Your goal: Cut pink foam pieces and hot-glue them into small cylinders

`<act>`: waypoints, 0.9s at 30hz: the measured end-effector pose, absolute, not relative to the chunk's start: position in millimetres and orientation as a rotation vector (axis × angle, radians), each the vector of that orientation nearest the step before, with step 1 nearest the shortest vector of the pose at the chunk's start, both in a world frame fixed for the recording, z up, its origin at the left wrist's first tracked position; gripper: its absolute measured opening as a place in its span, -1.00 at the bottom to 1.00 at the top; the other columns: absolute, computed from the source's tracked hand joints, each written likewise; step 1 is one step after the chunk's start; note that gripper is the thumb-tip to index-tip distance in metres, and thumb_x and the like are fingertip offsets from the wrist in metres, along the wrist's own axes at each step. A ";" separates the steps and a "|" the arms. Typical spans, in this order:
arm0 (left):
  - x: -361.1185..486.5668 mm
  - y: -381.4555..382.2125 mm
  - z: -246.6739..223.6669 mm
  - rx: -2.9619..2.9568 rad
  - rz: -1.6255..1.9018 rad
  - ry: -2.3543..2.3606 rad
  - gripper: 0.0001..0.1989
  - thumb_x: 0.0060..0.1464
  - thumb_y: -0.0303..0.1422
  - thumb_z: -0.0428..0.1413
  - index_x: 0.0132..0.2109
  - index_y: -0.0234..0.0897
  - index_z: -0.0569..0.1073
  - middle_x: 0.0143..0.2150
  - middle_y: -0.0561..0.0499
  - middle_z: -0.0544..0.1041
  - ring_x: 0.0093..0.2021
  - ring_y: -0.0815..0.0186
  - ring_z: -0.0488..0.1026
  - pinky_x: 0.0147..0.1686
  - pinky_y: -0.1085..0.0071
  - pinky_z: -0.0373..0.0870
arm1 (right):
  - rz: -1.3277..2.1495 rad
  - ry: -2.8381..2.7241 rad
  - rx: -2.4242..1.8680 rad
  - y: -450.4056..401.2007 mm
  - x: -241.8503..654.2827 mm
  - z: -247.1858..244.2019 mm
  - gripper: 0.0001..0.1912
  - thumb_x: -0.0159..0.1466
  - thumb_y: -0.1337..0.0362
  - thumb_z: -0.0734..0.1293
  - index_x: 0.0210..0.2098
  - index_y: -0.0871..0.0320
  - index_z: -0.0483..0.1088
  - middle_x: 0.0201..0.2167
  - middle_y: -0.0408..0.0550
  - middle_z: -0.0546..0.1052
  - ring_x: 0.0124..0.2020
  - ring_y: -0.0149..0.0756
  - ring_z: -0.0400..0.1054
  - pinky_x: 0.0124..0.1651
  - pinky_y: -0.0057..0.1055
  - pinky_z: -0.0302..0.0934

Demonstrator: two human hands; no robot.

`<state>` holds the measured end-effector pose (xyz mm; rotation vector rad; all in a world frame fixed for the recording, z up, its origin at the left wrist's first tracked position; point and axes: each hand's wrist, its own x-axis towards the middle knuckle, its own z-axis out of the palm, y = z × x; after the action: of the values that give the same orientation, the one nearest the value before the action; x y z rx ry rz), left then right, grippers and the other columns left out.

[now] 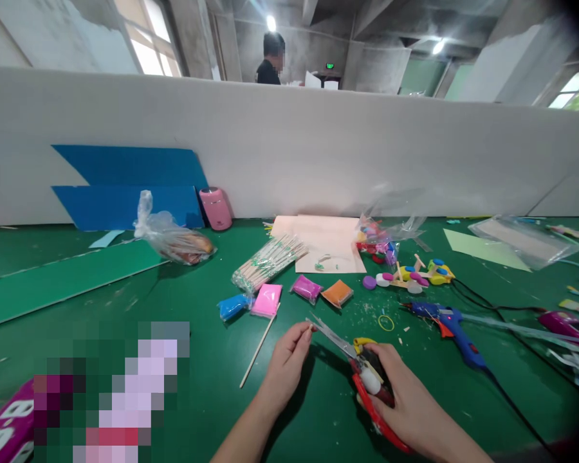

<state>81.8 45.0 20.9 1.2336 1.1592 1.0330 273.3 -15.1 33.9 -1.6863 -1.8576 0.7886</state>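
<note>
My right hand (pixel 408 395) is wrapped round a pair of scissors (pixel 340 339) with red and yellow handles; the blades are slightly apart and point up and left. My left hand (pixel 289 357) is closed in a pinch by the blade tips, on something too small to make out. A thin wooden stick (pixel 260 345) lies on the table just left of my left hand. Beyond the hands are a pink packet (pixel 267 300), a blue packet (pixel 234 307), a purple packet (pixel 306 289) and an orange packet (pixel 338 294).
A blue glue gun (pixel 456 325) with a cable lies right of my hands. A colourful assembled piece (pixel 410 277), a bagged stick bundle (pixel 269 262) and pale pink paper (pixel 325 235) lie farther back. A white partition (pixel 289 148) borders the green table; a person (pixel 270 61) is behind it.
</note>
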 end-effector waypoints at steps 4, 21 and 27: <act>81.1 45.6 20.7 1.278 1.009 1.144 -0.74 -0.01 -0.19 -0.03 -0.34 -0.28 0.43 -0.63 0.10 0.28 -0.55 0.36 0.21 -0.57 0.50 0.13 | 0.891 -1.915 -1.635 -11.4 273.7 37.5 -0.59 0.07 0.33 0.22 -0.07 0.04 0.11 -0.15 -0.06 0.29 -0.18 -0.27 0.27 -0.17 -0.40 0.18; 76.3 45.5 24.0 1.419 0.980 1.127 -0.79 0.02 -0.31 -0.04 -0.46 -0.28 0.40 -0.54 0.07 0.33 -0.47 0.33 0.24 -0.45 0.48 0.17 | 0.979 -1.892 -1.575 -10.2 271.0 42.3 -0.56 0.07 0.32 0.24 -0.04 0.06 0.12 -0.14 -0.03 0.31 -0.16 -0.25 0.27 -0.14 -0.38 0.18; 74.3 44.1 25.0 1.447 0.980 1.091 -0.80 0.04 -0.34 -0.05 -0.46 -0.28 0.40 -0.50 0.07 0.38 -0.46 0.34 0.25 -0.44 0.50 0.16 | 1.027 -1.855 -1.565 -11.9 269.6 43.0 -0.54 0.07 0.28 0.26 -0.03 0.05 0.12 -0.14 -0.05 0.35 -0.17 -0.24 0.28 -0.15 -0.39 0.19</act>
<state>74.3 44.1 25.0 1.4466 1.0911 0.9795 269.6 -11.9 43.0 -1.5651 -1.8554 1.0269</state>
